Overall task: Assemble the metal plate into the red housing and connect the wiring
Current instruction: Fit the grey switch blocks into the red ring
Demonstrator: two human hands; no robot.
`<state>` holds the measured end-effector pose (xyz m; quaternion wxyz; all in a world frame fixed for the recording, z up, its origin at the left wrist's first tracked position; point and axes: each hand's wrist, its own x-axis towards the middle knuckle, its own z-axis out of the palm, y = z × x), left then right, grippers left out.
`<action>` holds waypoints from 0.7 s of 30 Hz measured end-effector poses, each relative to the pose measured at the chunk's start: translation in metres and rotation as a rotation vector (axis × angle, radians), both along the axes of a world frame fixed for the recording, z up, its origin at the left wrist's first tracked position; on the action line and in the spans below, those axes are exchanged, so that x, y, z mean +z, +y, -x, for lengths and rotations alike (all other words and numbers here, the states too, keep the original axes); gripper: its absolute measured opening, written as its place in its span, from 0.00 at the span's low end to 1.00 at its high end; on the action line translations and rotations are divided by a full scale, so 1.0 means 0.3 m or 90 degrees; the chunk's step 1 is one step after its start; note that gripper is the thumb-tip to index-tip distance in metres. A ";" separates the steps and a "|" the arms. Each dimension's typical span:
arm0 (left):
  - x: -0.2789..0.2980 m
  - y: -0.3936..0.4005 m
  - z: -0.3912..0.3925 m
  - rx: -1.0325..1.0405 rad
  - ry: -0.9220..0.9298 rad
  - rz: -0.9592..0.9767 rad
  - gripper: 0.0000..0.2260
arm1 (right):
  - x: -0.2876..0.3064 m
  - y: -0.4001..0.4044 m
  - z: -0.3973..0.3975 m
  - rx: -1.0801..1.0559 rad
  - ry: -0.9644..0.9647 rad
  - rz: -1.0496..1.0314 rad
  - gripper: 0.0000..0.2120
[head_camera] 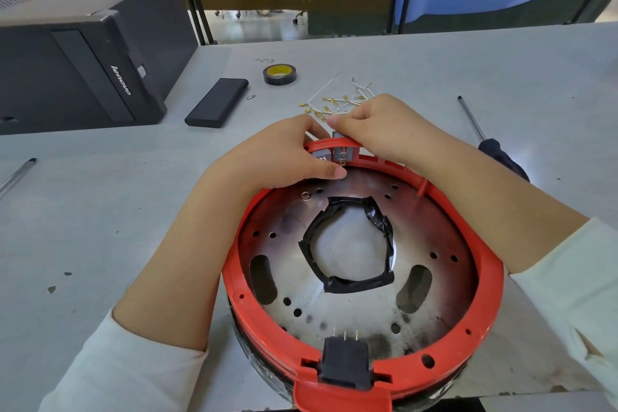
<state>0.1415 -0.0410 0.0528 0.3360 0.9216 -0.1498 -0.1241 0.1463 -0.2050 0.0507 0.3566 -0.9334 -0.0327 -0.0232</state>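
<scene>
On the counter (100, 211) sits the red housing (481, 244) with the metal plate (434, 221) inside. Both hands pinch its far rim: left hand (284, 157), right hand (384, 130), touching a small gray part (344, 153).

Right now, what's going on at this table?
A person is working on a round red plastic housing with a shiny perforated metal plate already sitting inside it. Both hands are at the far rim: the left hand and right hand grip small grey switch blocks mounted there. The white wires with brass terminals lie loose on the grey table beyond, not yet connected.
</scene>
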 end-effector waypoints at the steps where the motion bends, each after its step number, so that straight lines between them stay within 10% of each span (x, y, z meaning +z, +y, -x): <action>1: 0.000 0.001 0.002 0.000 0.009 0.015 0.24 | 0.001 0.000 0.002 0.001 0.002 0.000 0.24; 21: -0.001 -0.003 -0.003 -0.108 -0.020 0.020 0.33 | 0.014 0.012 -0.002 -0.050 -0.037 0.003 0.26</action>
